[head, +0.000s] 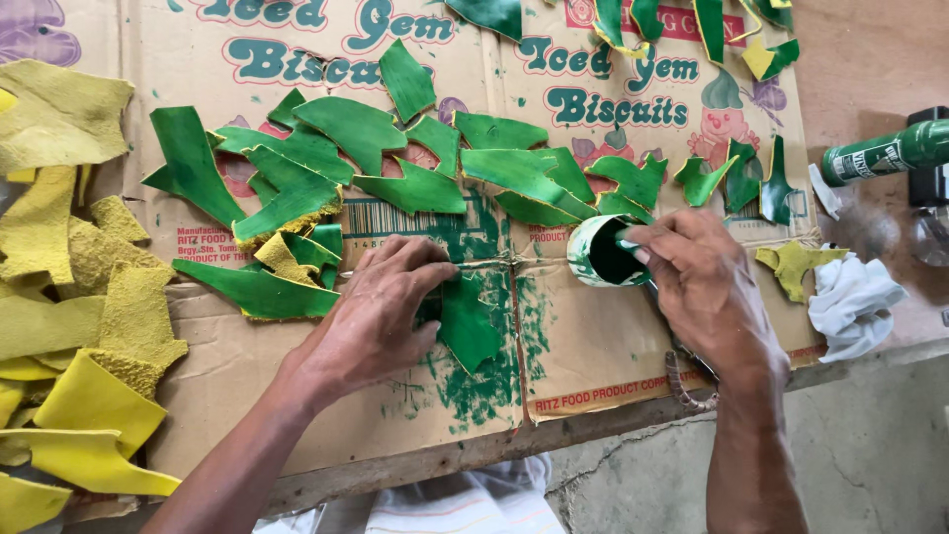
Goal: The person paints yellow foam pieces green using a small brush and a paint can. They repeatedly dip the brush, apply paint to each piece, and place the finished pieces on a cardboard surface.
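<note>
My left hand (pixel 381 307) presses flat on a green-painted leaf-shaped piece (pixel 469 326) lying on a paint-smeared sheet of cardboard (pixel 583 346). My right hand (pixel 707 287) grips a small can of green paint (pixel 596 251), tilted on its side, with its fingers at the can's mouth. A thin tool handle sticks out under that hand. Several green-painted pieces (pixel 346 158) lie spread over the cardboard above both hands.
Several yellow unpainted pieces (pixel 69 297) are heaped at the left. A green spray can (pixel 880 153) lies at the right edge, a white rag (pixel 855 302) below it. One yellow scrap (pixel 796 265) lies near the rag. The bench edge runs below the cardboard.
</note>
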